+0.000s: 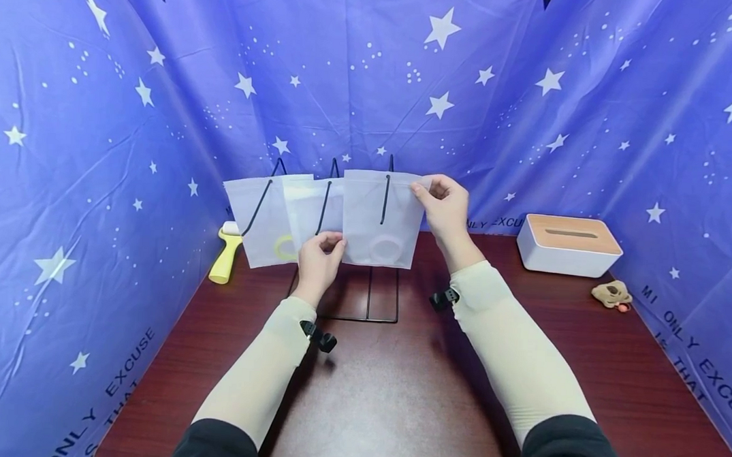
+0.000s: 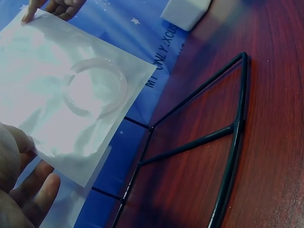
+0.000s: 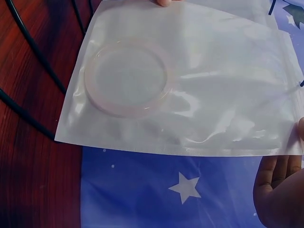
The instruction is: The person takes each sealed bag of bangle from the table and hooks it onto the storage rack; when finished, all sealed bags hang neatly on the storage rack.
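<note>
A frosted zip pouch [image 1: 366, 215] with a pale pink bangle-like ring [image 3: 129, 114] inside hangs at the right of a black wire rack [image 1: 369, 293], one prong showing through near its top. My right hand [image 1: 447, 205] pinches its upper right corner between thumb and fingers. Lower down, at the left edge of this pouch, my left hand [image 1: 319, 264] pinches with thumb and forefinger, its other fingers loosely bent in the left wrist view. Two more frosted pouches, a left pouch [image 1: 262, 217] and a middle pouch [image 1: 308, 205], hang on the other prongs; a yellow ring [image 1: 284, 247] shows low between them.
On the left of the dark red table [image 1: 383, 393] lies a yellow-handled lint roller [image 1: 225, 256]. A white tissue box with a wooden lid [image 1: 568, 244] stands at the right, near a small tan toy [image 1: 611, 294]. Blue star-printed cloth [image 1: 373, 72] surrounds the table's back and sides.
</note>
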The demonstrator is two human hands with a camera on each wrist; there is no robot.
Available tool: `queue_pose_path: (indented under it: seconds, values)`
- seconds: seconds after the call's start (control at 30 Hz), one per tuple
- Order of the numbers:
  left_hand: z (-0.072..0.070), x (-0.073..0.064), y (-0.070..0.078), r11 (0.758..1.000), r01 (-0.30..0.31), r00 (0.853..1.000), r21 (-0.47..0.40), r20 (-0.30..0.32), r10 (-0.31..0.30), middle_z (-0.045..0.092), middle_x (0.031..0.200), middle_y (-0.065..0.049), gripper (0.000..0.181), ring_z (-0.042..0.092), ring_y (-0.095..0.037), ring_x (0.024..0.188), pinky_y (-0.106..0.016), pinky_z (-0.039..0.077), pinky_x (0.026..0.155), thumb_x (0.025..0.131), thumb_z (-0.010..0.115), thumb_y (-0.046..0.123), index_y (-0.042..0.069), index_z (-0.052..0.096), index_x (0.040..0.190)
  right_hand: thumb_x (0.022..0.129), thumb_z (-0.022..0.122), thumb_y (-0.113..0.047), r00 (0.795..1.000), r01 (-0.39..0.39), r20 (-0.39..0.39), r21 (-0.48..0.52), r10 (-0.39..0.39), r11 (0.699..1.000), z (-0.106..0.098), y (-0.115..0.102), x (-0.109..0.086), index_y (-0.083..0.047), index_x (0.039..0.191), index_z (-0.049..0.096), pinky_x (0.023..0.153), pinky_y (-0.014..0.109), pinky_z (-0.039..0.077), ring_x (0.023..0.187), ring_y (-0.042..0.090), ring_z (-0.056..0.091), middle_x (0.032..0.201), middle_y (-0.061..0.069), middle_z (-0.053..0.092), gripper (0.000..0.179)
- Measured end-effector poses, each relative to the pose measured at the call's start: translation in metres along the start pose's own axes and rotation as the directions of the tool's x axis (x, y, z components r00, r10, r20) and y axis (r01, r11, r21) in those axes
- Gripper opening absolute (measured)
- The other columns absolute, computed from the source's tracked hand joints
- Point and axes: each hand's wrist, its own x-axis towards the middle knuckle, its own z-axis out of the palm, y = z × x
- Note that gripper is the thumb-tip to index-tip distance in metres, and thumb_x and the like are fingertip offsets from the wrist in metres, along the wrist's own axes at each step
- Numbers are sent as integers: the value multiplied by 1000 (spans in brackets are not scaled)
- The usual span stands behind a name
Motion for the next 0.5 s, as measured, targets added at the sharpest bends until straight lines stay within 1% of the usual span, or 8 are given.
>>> queue_pose_path:
  seconds: [0.1, 0.23, 0.3, 0.4, 0.5]
  values:
    - [1, 1, -1, 1000, 14, 1000, 15, 2, -14, 78, 95, -3, 12, 71, -18, 87, -31, 55, 77, 98, 75, 20, 11, 80, 104, 87, 87, -7, 1000, -11, -2, -4, 11, 1000, 0, 1, 2, -6, 90, 77, 68, 24, 50, 71, 11, 60, 77, -1, 71, 10]
    - [3, 2, -3, 1000, 23, 1000, 9, 6, -23, 78, 96, -3, 13, 71, -17, 87, -31, 55, 77, 98, 75, 21, 11, 80, 105, 87, 87, -7, 999, -35, -2, -4, 35, 999, 0, 1, 4, -8, 88, 77, 68, 24, 49, 71, 10, 58, 75, -2, 69, 10]
    - [3, 3, -3, 1000, 25, 1000, 4, 3, -25, 78, 96, -3, 14, 71, -18, 87, -32, 55, 78, 98, 76, 22, 11, 81, 105, 87, 87, -7, 999, -48, 0, 1, 48, 999, 0, 1, 6, -7, 89, 77, 69, 24, 50, 71, 10, 58, 75, -3, 69, 10]
    - [4, 5, -4, 999, 37, 999, 2, -1, -37, 79, 95, -3, 15, 71, -18, 87, -34, 56, 79, 98, 76, 24, 12, 82, 105, 87, 87, -7, 999, -53, 4, 6, 53, 999, 0, 2, 8, -2, 94, 77, 69, 24, 50, 71, 10, 58, 75, -4, 69, 13]
    - [5, 6, -4, 999, 46, 999, 16, -4, -46, 79, 95, -1, 16, 72, -17, 88, -35, 56, 80, 98, 76, 27, 14, 82, 105, 88, 86, -9, 998, -62, 12, 0, 62, 998, 0, 2, 9, 1, 96, 75, 70, 24, 50, 71, 9, 59, 76, -5, 69, 17]
